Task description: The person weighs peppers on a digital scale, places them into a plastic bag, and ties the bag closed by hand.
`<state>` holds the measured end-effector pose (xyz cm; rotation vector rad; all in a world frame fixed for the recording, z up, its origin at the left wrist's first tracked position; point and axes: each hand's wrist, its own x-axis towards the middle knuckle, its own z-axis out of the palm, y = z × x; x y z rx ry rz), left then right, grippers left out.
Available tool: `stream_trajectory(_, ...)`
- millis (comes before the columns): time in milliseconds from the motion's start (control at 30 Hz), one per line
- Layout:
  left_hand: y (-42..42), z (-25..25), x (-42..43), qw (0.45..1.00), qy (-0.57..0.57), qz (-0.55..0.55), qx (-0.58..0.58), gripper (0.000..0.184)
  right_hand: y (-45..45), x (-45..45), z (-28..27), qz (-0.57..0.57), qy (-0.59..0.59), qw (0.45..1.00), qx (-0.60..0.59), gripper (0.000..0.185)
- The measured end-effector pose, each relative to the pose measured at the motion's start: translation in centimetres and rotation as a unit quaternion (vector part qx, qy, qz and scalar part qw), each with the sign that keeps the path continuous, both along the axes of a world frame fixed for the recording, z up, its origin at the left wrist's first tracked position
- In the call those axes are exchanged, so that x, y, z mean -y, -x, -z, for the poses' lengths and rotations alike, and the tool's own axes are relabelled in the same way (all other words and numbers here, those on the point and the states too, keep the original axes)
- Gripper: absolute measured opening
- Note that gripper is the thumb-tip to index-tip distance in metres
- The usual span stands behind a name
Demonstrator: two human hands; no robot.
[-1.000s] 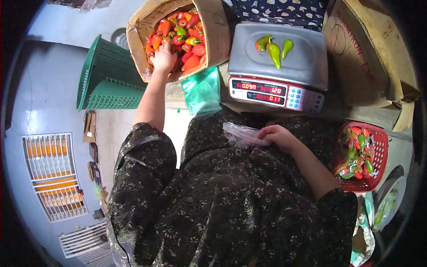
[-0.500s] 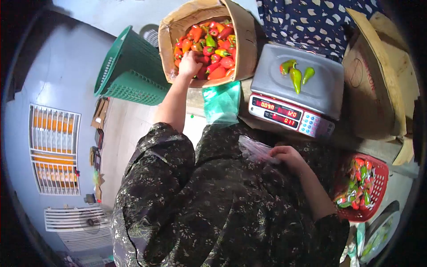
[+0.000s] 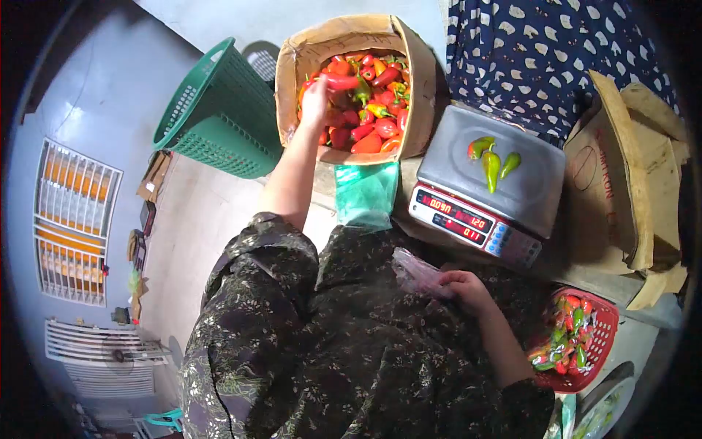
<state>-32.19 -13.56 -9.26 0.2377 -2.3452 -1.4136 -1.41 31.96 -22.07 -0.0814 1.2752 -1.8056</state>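
Over the box (image 3: pixel 420 95) of red and orange peppers (image 3: pixel 384 128), my left hand (image 3: pixel 315 102) holds a long red pepper (image 3: pixel 338 82) in closed fingers. My right hand (image 3: pixel 468 287) rests near my lap, its fingers pinched on a clear plastic bag (image 3: pixel 418 273). On the scale (image 3: pixel 450 146) lie three mostly green peppers (image 3: pixel 492 170); its red display is lit. A green plastic bag (image 3: pixel 365 194) hangs at the front of the box.
A tall green basket (image 3: pixel 234 143) stands left of the box. Right of the scale is an open carton (image 3: pixel 594 183). A red basket (image 3: pixel 601 333) holds bagged peppers at the lower right, beside a round tray (image 3: pixel 603 410). Patterned dark blue fabric (image 3: pixel 541 51) lies behind the scale.
My left hand has risen from among the peppers with a red one in its fingers. The camera view has shifted, while my right hand keeps the clear bag near my lap.
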Motion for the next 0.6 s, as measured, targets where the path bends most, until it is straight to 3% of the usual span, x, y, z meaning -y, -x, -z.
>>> stream_trajectory(67, -1.9, -1.4, 0.0, 0.961, -0.264, 0.057, -0.053, 0.042, -0.3, 0.4, -0.1, 0.000, -0.005, 1.000, 0.007, 0.025)
stream_trajectory(100, -4.5, -4.5, -2.8, 0.870, -0.480, 0.084, -0.078, 0.042, -0.2, 0.4, 0.0, -0.001, -0.009, 1.000, 0.011, 0.026)
stream_trajectory(233, -6.2, -6.0, -1.1, 0.796, -0.583, 0.092, -0.134, 0.044, -0.2, 0.5, -1.7, 0.009, -0.003, 0.999, 0.033, 0.026)
stream_trajectory(267, -6.2, -6.1, -0.8, 0.755, -0.636, 0.053, -0.151, 0.040, -0.2, 0.5, -1.7, 0.008, -0.010, 1.000, 0.027, 0.027)
stream_trajectory(367, -4.8, -4.1, 3.2, 0.775, -0.612, 0.087, -0.129, 0.030, -0.3, 0.4, -1.6, 0.008, -0.019, 1.000, 0.010, 0.027)
stream_trajectory(467, -6.8, -7.5, -3.7, 0.826, -0.541, 0.150, -0.035, 0.031, -0.3, 0.3, -0.4, 0.007, -0.011, 1.000, -0.012, 0.026)
stream_trajectory(500, -7.8, -8.6, -7.0, 0.852, -0.509, 0.126, -0.002, 0.025, -0.3, 0.3, 0.1, 0.002, -0.011, 1.000, -0.029, 0.026)
stream_trajectory(533, -8.4, -9.0, -9.9, 0.863, -0.469, 0.187, 0.026, 0.019, -0.4, 0.4, 0.5, -0.004, -0.011, 0.999, -0.044, 0.026)
stream_trajectory(567, -9.6, -9.5, -13.1, 0.858, -0.477, 0.183, 0.060, 0.015, -0.4, 0.4, -0.1, -0.003, -0.016, 0.999, -0.029, 0.026)
stream_trajectory(600, -10.3, -9.3, -14.9, 0.828, -0.466, 0.301, 0.083, 0.020, -0.2, 0.5, -1.3, -0.002, -0.022, 1.000, -0.013, 0.027)
